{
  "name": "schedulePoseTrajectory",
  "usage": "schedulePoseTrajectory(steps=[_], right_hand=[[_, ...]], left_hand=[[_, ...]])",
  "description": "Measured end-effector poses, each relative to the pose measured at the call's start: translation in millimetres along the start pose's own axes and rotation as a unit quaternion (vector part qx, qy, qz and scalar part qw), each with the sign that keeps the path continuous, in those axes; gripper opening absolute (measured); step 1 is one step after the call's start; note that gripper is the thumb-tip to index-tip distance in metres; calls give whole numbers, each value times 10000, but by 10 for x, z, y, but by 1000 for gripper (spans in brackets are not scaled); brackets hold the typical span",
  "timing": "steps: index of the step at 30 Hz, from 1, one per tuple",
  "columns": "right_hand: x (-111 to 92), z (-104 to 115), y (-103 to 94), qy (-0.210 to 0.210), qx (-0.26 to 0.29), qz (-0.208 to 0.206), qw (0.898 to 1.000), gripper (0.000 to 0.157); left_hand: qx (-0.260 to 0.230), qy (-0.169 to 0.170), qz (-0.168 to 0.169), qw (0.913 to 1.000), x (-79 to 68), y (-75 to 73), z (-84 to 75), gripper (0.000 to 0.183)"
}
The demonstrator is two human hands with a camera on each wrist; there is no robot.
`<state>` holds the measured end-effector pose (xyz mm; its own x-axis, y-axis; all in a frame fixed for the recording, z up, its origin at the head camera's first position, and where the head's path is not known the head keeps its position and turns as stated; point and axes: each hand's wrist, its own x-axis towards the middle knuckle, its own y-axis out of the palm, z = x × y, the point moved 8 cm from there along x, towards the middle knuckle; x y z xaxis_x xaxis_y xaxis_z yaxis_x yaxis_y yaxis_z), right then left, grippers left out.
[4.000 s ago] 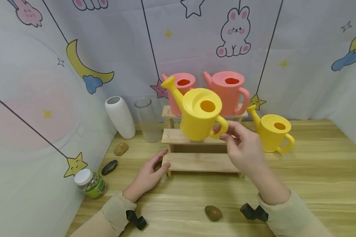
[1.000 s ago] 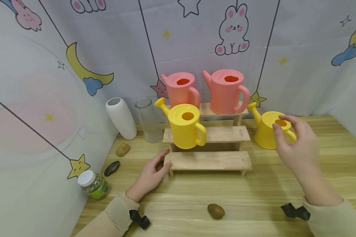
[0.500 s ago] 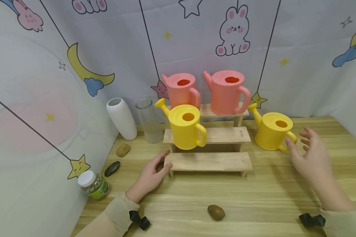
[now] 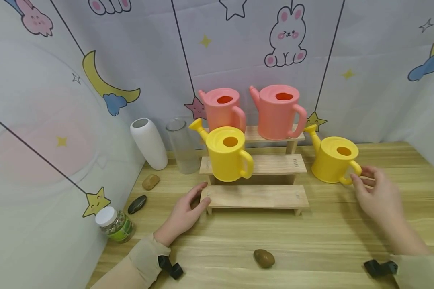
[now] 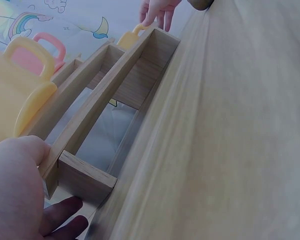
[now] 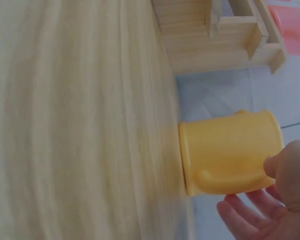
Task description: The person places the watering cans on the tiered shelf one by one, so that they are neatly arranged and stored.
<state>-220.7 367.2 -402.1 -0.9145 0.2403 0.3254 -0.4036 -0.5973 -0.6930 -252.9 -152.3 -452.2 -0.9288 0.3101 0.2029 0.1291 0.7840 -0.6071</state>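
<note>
At the right of the head view, a yellow watering can (image 4: 328, 165) stands upright on the table. My right hand (image 4: 380, 197) has its thumb and fingers about that can's handle, seen close in the right wrist view. A three-step wooden stand (image 4: 254, 196) occupies the middle; my left hand (image 4: 182, 214) holds the left end of its lowest step, thumb on the board and fingers past the end. Another yellow watering can (image 4: 223, 162) sits on the middle step's left side. Behind it, on the top step, are two pink watering cans, the left one (image 4: 220, 114) partly hidden, the right one (image 4: 276, 118) in fuller view.
Left of the stand are a white vase (image 4: 150, 146) and a clear glass cylinder (image 4: 183, 150). A tan stone (image 4: 150, 182), a black stone (image 4: 137, 204) and a white-lidded jar (image 4: 115, 226) lie along the left curtain. One brown stone (image 4: 264, 259) rests near the front.
The yellow can held earlier by my right hand now sits on the middle step, released. My right hand has moved right to the other yellow can's handle. The left hand stays at the stand.
</note>
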Motion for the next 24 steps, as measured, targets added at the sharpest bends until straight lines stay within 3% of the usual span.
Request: schedulePoseTrajectory(steps=[14,19,24], right_hand=[[4,-34,138,-66,267,29,9996,39],[-25,-78,101,263,308,-107,9991,36],[-44,-40,-55,589,1040,-493,9916,30]], left_hand=[[-16,-94,-16,10000,-11,-16,30,55],[5,-76,3,10000,-10,-12,13,55],[13,-55,16,10000,-1,-1,3,55]])
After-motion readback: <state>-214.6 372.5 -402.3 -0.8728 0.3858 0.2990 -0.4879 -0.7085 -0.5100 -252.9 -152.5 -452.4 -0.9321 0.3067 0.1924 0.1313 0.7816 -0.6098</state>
